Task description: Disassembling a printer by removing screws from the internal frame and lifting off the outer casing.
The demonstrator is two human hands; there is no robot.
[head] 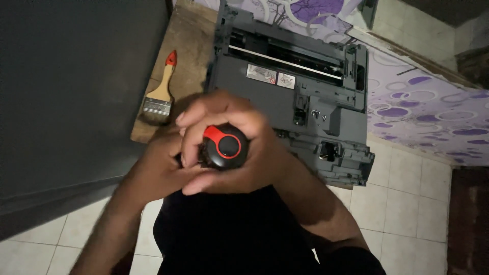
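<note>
Both hands wrapped tight round a black screwdriver handle (224, 146) with a red cap: right hand (239, 147) over it, left hand (160, 165) cupping underneath. Behind it, an opened grey printer (295, 86) sits on the wooden board (188, 40), paintbrush (160, 94) near the board's left edge.

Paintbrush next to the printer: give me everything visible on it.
The paintbrush lies flat on the wooden board, left of the grey opened printer and apart from it. It has a pale wooden handle with a red tip pointing away from the person, a metal ferrule, and dark bristles that look splayed and worn, close to the board's near edge. Neither hand touches it; both are closed around a black and red tool handle nearer the camera.
</note>
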